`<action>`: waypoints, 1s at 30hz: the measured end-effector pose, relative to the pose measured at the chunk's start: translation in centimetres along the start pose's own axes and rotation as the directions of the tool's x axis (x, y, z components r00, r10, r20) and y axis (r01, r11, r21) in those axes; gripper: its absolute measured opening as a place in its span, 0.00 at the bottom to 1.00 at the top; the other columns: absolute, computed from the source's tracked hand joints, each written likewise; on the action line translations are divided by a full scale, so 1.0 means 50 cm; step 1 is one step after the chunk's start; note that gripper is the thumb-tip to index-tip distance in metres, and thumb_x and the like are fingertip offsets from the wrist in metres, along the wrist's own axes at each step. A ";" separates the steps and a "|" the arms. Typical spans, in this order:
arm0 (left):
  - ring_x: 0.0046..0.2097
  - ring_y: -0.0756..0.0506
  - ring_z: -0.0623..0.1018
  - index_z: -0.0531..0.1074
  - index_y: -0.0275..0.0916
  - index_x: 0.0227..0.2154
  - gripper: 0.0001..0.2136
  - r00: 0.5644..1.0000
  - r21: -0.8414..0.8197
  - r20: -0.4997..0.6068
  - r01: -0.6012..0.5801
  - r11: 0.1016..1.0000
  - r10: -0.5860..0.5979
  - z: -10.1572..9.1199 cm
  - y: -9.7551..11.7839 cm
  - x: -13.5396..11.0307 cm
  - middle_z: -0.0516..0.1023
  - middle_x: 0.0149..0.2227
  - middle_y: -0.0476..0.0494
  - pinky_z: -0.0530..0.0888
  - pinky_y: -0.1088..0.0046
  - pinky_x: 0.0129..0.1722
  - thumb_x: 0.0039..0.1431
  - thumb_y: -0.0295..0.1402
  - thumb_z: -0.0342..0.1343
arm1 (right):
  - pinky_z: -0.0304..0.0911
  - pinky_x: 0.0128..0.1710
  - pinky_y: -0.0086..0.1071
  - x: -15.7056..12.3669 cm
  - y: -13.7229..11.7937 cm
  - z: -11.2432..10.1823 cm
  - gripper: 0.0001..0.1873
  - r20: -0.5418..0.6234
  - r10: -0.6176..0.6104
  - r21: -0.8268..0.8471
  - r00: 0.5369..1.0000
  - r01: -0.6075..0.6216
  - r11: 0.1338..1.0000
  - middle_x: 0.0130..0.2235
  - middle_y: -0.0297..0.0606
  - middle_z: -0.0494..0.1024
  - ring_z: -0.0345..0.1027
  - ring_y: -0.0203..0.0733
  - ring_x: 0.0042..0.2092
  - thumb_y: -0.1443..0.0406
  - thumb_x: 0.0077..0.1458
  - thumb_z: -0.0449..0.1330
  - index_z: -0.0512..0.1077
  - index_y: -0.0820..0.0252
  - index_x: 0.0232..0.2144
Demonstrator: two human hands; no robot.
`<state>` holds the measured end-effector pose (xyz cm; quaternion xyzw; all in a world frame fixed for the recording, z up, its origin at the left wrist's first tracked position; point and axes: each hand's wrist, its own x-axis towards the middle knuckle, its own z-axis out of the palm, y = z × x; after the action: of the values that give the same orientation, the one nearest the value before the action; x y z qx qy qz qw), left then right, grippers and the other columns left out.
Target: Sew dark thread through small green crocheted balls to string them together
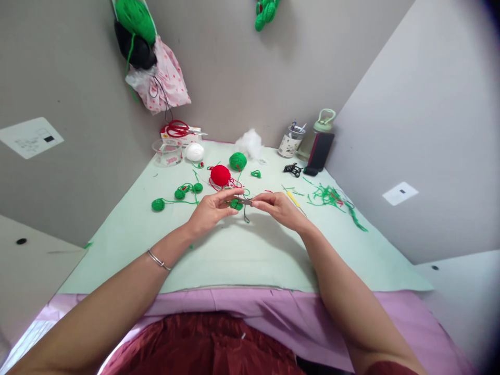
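My left hand (211,207) is closed, with thumb and fingers pinching a small green crocheted piece (236,204) over the middle of the table. My right hand (280,209) is closed too, its fingertips on a small greyish metal piece (246,201) that reaches across to the green one. Whether this metal piece is a tool or a fitting, I cannot tell. A thin dark loop (246,217) hangs just below it. Right behind my hands lies a red yarn ball (220,176), with a green yarn ball (237,161) farther back.
Small green balls (158,204) joined by yarn lie left. A yellow-handled crochet hook (294,199) and green yarn scraps (328,196) lie right. At the back stand red scissors (178,129) on a box, a plastic tub (167,156), a pen cup (289,145), a phone (322,151) and a bottle (323,125).
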<state>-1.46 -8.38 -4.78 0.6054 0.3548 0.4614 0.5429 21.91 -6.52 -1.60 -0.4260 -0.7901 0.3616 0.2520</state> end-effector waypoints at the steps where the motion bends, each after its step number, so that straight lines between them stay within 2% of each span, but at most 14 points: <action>1: 0.58 0.36 0.75 0.77 0.40 0.55 0.26 1.000 -0.004 0.002 0.004 1.000 -0.004 0.000 0.000 0.000 0.77 0.58 0.38 0.72 0.59 0.57 0.50 0.32 0.68 | 0.52 0.31 0.30 -0.001 -0.004 0.002 0.22 -0.001 0.001 0.001 1.000 -0.001 1.000 0.31 0.36 0.70 0.58 0.38 0.34 0.50 0.62 0.57 0.78 0.62 0.34; 6: 0.55 0.36 0.76 0.77 0.39 0.55 0.26 1.000 -0.021 0.016 -0.003 1.000 0.003 0.001 -0.005 0.000 0.79 0.54 0.37 0.72 0.58 0.56 0.50 0.30 0.68 | 0.49 0.29 0.30 -0.002 -0.014 0.008 0.23 -0.006 0.010 0.016 1.000 -0.010 1.000 0.27 0.33 0.64 0.53 0.37 0.31 0.48 0.61 0.57 0.75 0.61 0.29; 11: 0.57 0.36 0.75 0.76 0.39 0.55 0.26 0.999 -0.043 0.041 -0.018 0.999 0.020 0.000 -0.008 0.001 0.77 0.57 0.36 0.71 0.58 0.56 0.50 0.30 0.67 | 0.48 0.29 0.30 -0.001 -0.015 0.008 0.23 -0.011 0.009 0.031 1.000 -0.009 0.999 0.25 0.32 0.62 0.52 0.36 0.30 0.48 0.60 0.58 0.75 0.61 0.27; 17: 0.58 0.36 0.74 0.77 0.40 0.55 0.28 1.000 -0.043 0.016 -0.004 0.999 0.005 0.001 -0.003 0.000 0.75 0.60 0.37 0.71 0.58 0.57 0.48 0.31 0.69 | 0.48 0.27 0.30 -0.003 0.006 -0.012 0.23 -0.076 0.051 0.136 0.996 -0.041 0.990 0.24 0.29 0.59 0.49 0.34 0.27 0.47 0.60 0.57 0.78 0.61 0.35; 21: 0.58 0.36 0.74 0.76 0.41 0.55 0.28 1.000 -0.075 0.022 0.003 0.997 -0.001 -0.001 -0.002 -0.001 0.73 0.61 0.37 0.72 0.58 0.55 0.48 0.32 0.70 | 0.47 0.26 0.29 -0.001 0.030 -0.033 0.24 -0.152 0.109 0.198 0.982 -0.077 0.977 0.23 0.28 0.58 0.48 0.33 0.26 0.46 0.60 0.57 0.78 0.61 0.35; 24: 0.58 0.37 0.74 0.76 0.44 0.56 0.29 0.999 -0.102 0.044 0.016 0.995 -0.011 -0.005 0.002 -0.001 0.72 0.63 0.38 0.73 0.60 0.53 0.48 0.31 0.70 | 0.48 0.27 0.30 0.005 0.050 -0.043 0.24 -0.283 0.131 0.062 0.950 -0.119 0.991 0.23 0.30 0.61 0.50 0.34 0.25 0.46 0.60 0.56 0.78 0.61 0.34; 27: 0.58 0.37 0.73 0.75 0.44 0.56 0.29 0.995 -0.142 0.082 0.061 0.988 -0.049 -0.010 0.005 -0.002 0.69 0.65 0.38 0.73 0.61 0.53 0.49 0.31 0.70 | 0.51 0.30 0.32 0.013 0.076 -0.042 0.20 -0.476 0.122 -0.210 0.871 -0.248 0.946 0.25 0.34 0.70 0.58 0.37 0.27 0.49 0.60 0.58 0.79 0.59 0.34; 30: 0.59 0.37 0.73 0.75 0.45 0.57 0.28 0.989 -0.181 0.112 0.116 0.977 -0.097 -0.011 0.008 -0.002 0.69 0.65 0.38 0.71 0.61 0.56 0.50 0.32 0.69 | 0.58 0.36 0.36 0.017 0.095 -0.034 0.18 -0.578 0.025 -0.334 0.816 -0.264 0.905 0.37 0.42 0.77 0.67 0.45 0.36 0.53 0.60 0.59 0.78 0.58 0.43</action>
<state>-2.06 -8.36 -4.41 0.5547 0.3133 0.4313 0.6388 25.02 -3.38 -4.22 -0.6153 -0.7020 0.0702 0.3517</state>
